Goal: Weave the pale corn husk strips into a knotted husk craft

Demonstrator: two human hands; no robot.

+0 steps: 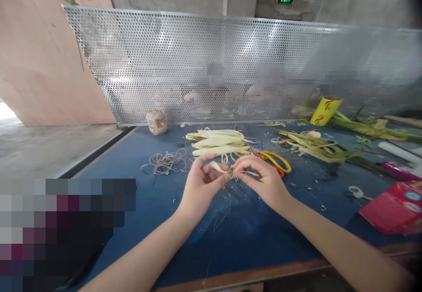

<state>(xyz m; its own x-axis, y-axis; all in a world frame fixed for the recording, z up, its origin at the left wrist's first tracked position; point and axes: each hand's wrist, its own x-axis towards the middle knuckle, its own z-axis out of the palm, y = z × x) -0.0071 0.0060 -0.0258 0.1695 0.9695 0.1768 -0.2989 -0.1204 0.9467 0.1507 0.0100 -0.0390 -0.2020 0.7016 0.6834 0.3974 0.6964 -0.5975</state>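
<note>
My left hand (pixel 205 175) pinches a pale strip of corn husk (pixel 217 167) over the middle of the blue table. My right hand (pixel 259 175) meets it fingertip to fingertip, closed on a thin pale strand (pixel 248 172) that sticks out past the fingers. Just beyond both hands lies a row of pale green corn husks (pixel 220 140), laid side by side. Scissors with red and yellow handles (pixel 277 160) rest close to my right hand. Left of my left hand sits a loose tangle of brown string (pixel 166 162).
On the blue table (pixel 257 243) stand a ball of twine (pixel 157 121) and a yellow roll (pixel 326 111). Loose husks (pixel 316 147) lie to the right, near a red package (pixel 394 208). A perforated metal panel (pixel 184 63) closes the far side. Someone's blurred body is at lower left.
</note>
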